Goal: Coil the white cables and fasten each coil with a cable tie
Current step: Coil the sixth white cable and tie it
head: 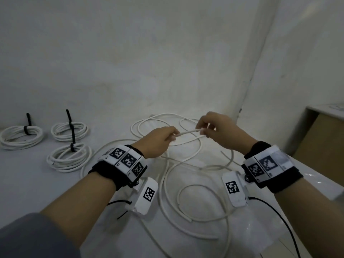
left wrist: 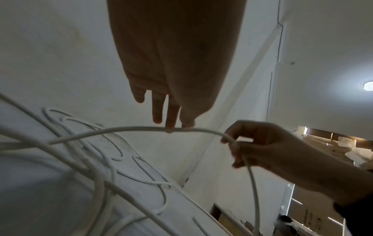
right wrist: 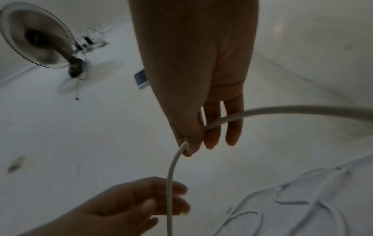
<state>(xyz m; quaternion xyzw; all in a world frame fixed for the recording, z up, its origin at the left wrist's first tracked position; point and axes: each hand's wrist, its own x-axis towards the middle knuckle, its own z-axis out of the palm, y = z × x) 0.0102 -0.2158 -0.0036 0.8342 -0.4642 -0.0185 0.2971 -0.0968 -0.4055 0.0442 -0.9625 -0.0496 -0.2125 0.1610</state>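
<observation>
I hold one white cable lifted between both hands above a white surface. My left hand pinches it with thumb and fingertips. My right hand pinches the same cable a short way to the right, with its thumb and fingers curled round it. The cable runs down from both hands into loose white cables sprawled in tangled loops below. Three finished coils lie at the left, each bound with a black cable tie.
A white wall rises just behind the cables, with a corner at the right. A brown cabinet stands at the right. A fan shows in the right wrist view. Thin black leads hang from the wrist cameras.
</observation>
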